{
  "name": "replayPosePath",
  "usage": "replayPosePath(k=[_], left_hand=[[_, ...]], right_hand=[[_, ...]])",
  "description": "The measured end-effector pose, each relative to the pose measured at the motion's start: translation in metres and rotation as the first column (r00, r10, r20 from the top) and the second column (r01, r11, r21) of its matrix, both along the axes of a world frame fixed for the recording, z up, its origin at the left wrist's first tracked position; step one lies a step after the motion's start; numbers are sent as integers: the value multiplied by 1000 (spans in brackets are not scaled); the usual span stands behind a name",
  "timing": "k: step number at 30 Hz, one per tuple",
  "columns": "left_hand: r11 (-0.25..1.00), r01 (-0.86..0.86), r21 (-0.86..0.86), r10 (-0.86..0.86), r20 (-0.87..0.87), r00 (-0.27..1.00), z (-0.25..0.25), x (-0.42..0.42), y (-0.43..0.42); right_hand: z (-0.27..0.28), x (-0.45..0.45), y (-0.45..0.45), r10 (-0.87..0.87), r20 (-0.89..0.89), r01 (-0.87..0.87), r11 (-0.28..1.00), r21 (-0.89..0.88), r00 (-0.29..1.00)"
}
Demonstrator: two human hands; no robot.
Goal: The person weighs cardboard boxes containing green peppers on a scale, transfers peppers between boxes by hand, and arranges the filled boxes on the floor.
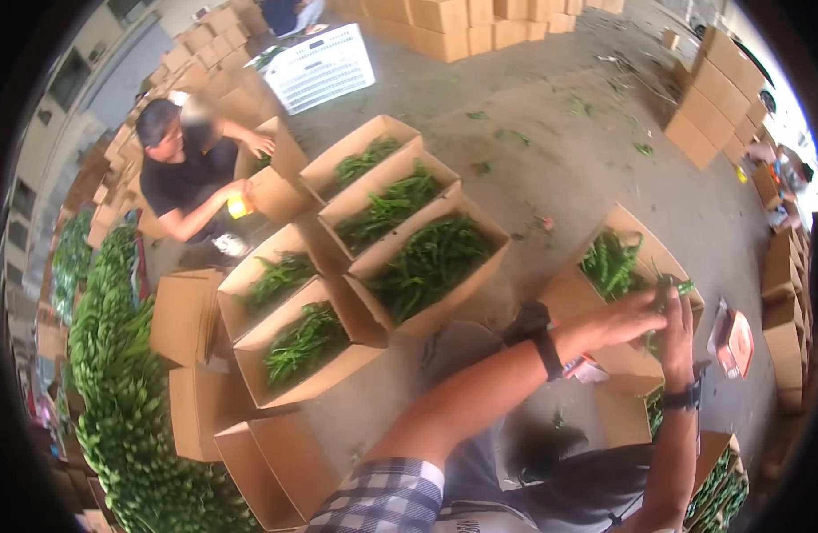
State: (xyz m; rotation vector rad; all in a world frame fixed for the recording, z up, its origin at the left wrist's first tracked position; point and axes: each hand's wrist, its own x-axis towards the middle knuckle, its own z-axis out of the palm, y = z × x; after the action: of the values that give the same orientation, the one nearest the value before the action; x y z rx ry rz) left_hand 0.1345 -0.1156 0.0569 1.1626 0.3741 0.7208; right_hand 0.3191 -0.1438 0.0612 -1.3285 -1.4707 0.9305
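Observation:
My left hand (633, 317) and my right hand (677, 336) meet over an open cardboard box (668, 247) on the right. Both are closed around a small bunch of long green peppers (685, 288), whose ends stick out above and below the fingers. More green peppers (610, 265) lie in the box just to the left of my hands. The finger positions are partly hidden where the hands overlap.
Several open boxes of green peppers (440, 253) stand in the middle. A co-worker (191, 169) handles a box at upper left. A long heap of green peppers (116, 355) lines the left. Stacked cartons (715, 98) and a white crate (325, 71) stand farther off.

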Motion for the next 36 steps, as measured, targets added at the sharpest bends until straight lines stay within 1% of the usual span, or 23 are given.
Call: replayPosePath(k=[3,4,5,6,7,8,10,12,13,14,15,19,21,23,26,28,30,31,32,33,34,35,36], left_hand=[[997,50,-54,-50,13,999,-12,-6,-5],[996,78,-43,-78,-1,997,-10,-10,-4],[994,68,-82,-67,25,997,-8,-11,-5],[991,62,-118,-56,52,997,-5,-11,-7],[991,-19,-132,25,45,999,-6,-6,-10],[990,-38,-135,40,14,999,-11,-8,-6],[963,-217,-160,222,12,975,-16,-12,-6],[952,-304,-42,297,-121,947,-26,-28,4],[956,-288,-53,278,-136,951,-24,-47,7],[962,-245,-124,234,-98,967,-30,-65,12],[935,-315,-160,299,-117,947,-20,-85,9],[840,-497,-219,457,-211,864,-29,-158,-14],[783,-568,-256,507,-267,820,-46,-199,-28],[704,-644,-300,557,-330,762,-71,-247,-44],[525,-793,-308,676,-415,609,-100,-334,-63],[375,-895,-243,788,-425,446,-96,-407,-60],[223,-969,-103,904,-351,246,-57,-489,-35],[151,-988,-36,942,-298,154,-23,-529,-22],[111,-992,52,958,-270,93,19,-560,-12],[-25,-999,41,913,-406,-39,45,-596,11],[-98,-991,93,868,-478,-130,52,-621,25],[-87,-974,210,825,-532,-188,45,-630,31],[-31,-949,314,790,-574,-216,37,-627,37]], right_hand=[[6,-10,2,27,-38,-27,1000,2,999],[8,-13,2,39,-68,-39,999,3,997],[11,-16,1,50,-113,-50,999,0,992],[10,-18,1,65,-237,-73,997,-24,969],[7,-16,4,46,-388,-68,997,-44,921],[2,-22,6,8,-549,-23,1000,-20,836],[8,-21,2,11,-516,10,999,38,856],[14,-14,-4,-7,-421,40,997,70,907],[18,-16,-9,-23,-401,56,996,70,916],[18,-26,-19,-85,-442,119,992,50,893],[21,-39,-29,-145,-482,181,983,30,864],[-9,-68,-61,-43,-431,59,998,23,901],[-28,-66,-76,-18,-449,-27,995,-94,893],[-42,-62,-93,-36,-425,-46,982,-182,904],[-66,-37,-125,-106,-385,-6,960,-280,917],[-80,-16,-142,-144,-350,26,946,-322,926],[-88,-8,-152,-197,-253,102,933,-346,947],[-93,-7,-155,-220,-192,146,930,-336,957],[-93,-9,-162,-296,-118,238,905,-353,948],[-100,-1,-164,-321,-116,246,873,-422,940],[-111,6,-163,-323,-125,246,876,-415,938],[-124,12,-161,-285,-154,202,892,-405,946],[-133,14,-160,-248,-183,159,904,-396,951]])
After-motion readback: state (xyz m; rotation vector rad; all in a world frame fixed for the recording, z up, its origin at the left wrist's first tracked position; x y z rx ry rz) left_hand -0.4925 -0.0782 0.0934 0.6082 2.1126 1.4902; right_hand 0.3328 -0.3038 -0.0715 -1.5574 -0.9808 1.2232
